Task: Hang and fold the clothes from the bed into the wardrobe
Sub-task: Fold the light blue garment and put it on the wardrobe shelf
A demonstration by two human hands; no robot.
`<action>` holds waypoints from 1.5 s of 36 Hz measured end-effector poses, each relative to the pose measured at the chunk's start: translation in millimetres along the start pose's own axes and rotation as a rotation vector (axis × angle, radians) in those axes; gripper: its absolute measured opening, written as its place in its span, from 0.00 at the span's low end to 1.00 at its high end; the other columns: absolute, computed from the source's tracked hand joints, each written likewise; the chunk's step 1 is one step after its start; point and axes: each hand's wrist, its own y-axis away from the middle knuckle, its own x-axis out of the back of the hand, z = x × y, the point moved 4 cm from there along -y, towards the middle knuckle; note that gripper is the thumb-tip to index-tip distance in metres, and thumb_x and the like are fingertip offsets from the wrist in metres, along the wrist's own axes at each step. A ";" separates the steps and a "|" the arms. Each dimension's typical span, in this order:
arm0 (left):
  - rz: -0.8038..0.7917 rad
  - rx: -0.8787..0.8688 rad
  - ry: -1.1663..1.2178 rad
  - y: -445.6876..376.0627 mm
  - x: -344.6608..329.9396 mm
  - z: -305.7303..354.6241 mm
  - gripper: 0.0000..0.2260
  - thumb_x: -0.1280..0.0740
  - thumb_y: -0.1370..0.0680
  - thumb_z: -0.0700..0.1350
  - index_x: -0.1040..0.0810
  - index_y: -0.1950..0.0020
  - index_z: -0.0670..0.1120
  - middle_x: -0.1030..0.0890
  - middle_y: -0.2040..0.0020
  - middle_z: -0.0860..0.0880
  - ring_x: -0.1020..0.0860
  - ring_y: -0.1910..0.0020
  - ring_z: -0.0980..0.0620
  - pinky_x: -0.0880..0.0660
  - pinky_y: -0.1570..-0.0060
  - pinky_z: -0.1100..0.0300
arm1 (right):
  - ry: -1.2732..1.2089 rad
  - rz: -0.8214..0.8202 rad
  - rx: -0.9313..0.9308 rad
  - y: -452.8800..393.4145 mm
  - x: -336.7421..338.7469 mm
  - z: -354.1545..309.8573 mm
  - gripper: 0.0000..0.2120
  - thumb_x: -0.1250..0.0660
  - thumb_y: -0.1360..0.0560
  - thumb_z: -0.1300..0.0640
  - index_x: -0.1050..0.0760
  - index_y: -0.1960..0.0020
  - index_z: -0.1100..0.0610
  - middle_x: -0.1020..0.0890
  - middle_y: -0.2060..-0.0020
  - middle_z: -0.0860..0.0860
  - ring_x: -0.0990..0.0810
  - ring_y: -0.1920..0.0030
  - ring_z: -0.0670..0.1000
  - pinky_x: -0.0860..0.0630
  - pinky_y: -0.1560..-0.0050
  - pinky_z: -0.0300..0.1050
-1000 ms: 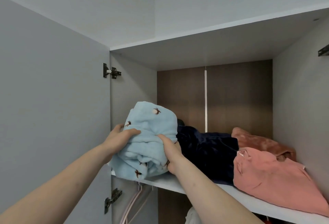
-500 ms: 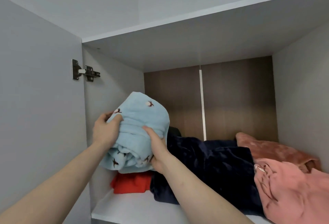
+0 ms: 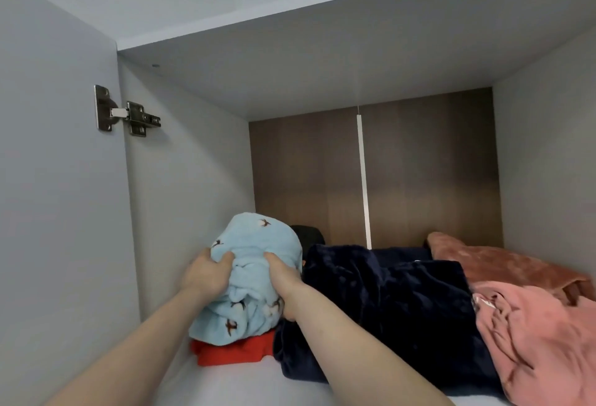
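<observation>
Your left hand [image 3: 206,276] and right hand [image 3: 283,283] both curl their fingers into the light blue bundle [image 3: 251,280], gripping it at lower centre of the frame. It sits on a red garment [image 3: 232,352] on the wardrobe shelf [image 3: 225,386], touching the navy garment [image 3: 387,309]; pink clothes [image 3: 541,334] fill the lower right. Something dark [image 3: 308,235] behind the bundle is mostly hidden, possibly another garment. Your forearms rise from the bottom edge.

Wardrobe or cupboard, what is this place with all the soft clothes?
Most likely a wardrobe's top shelf. A metal door hinge sits on the open door, folded clothes lie in a row, and both hands push a light blue fleece bundle onto a red garment.
</observation>
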 end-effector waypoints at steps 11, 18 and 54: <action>0.254 -0.494 -0.473 20.0 17.6 45.1 0.25 0.39 0.20 0.54 0.35 0.24 0.49 0.29 0.27 0.46 0.28 0.33 0.41 0.29 0.37 0.45 | 0.908 0.176 0.860 78.2 60.2 -23.7 0.34 0.35 0.27 0.42 0.40 0.23 0.44 0.49 0.21 0.39 0.45 0.22 0.47 0.40 0.28 0.42; -0.039 -0.434 -0.518 31.7 -26.6 34.4 0.31 0.46 0.23 0.70 0.39 0.21 0.61 0.44 0.18 0.55 0.46 0.20 0.46 0.44 0.24 0.41 | 1.210 0.285 0.548 57.6 141.5 6.1 0.37 0.45 0.24 0.28 0.46 0.20 0.39 0.49 0.19 0.43 0.54 0.19 0.53 0.59 0.21 0.64; -0.162 -0.384 -0.509 73.1 -48.0 19.8 0.37 0.43 0.25 0.74 0.46 0.19 0.62 0.47 0.17 0.58 0.53 0.18 0.49 0.55 0.24 0.34 | 0.881 0.168 0.454 56.9 168.1 19.0 0.35 0.41 0.24 0.28 0.38 0.21 0.41 0.42 0.20 0.43 0.47 0.19 0.50 0.56 0.19 0.54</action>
